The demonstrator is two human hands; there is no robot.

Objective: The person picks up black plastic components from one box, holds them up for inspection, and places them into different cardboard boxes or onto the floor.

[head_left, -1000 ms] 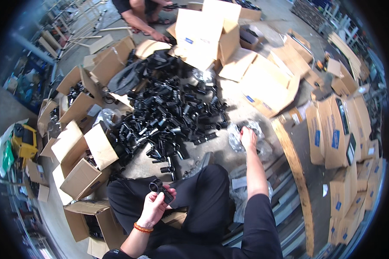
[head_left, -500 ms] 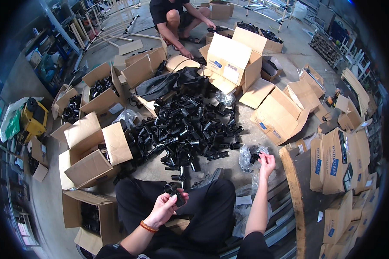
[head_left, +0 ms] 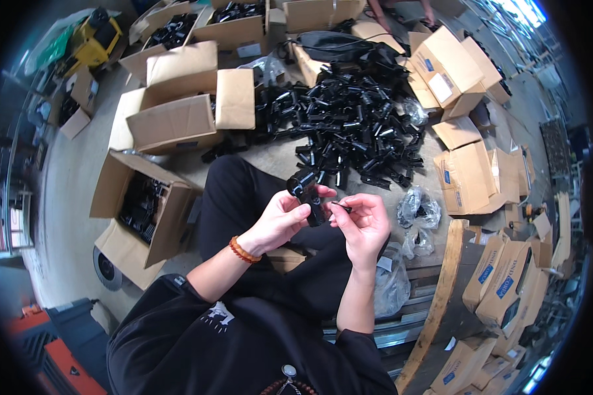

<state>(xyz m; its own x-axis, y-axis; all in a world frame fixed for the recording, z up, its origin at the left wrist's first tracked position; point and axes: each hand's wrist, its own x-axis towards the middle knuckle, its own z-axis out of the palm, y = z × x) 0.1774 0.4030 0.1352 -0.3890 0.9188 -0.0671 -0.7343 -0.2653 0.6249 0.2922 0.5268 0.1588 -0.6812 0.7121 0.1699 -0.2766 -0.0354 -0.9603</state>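
My left hand (head_left: 284, 214) is closed around a black part with a round ring-shaped end (head_left: 302, 184), held tilted above my lap. Close beside it, my right hand (head_left: 364, 227) pinches a small dark piece (head_left: 342, 208) between thumb and fingertips; its exact kind is too small to make out. The two pieces are near each other, and whether they touch I cannot tell. Beyond my knees a heap of similar black parts (head_left: 356, 125) lies on the floor. To the right of my right hand, a clear plastic bag (head_left: 418, 209) holds small dark pieces.
An open carton (head_left: 171, 122) stands left of the heap, and another carton with black parts (head_left: 141, 204) sits beside my left knee. Opened cartons (head_left: 468, 178) lie at the right. A wooden beam (head_left: 437, 303) runs along my right side. Another person's hands (head_left: 382, 16) show at the far edge.
My right hand has come from the plastic bag to my left hand, with a small dark piece. My left hand has lifted the black part. The view has swung.
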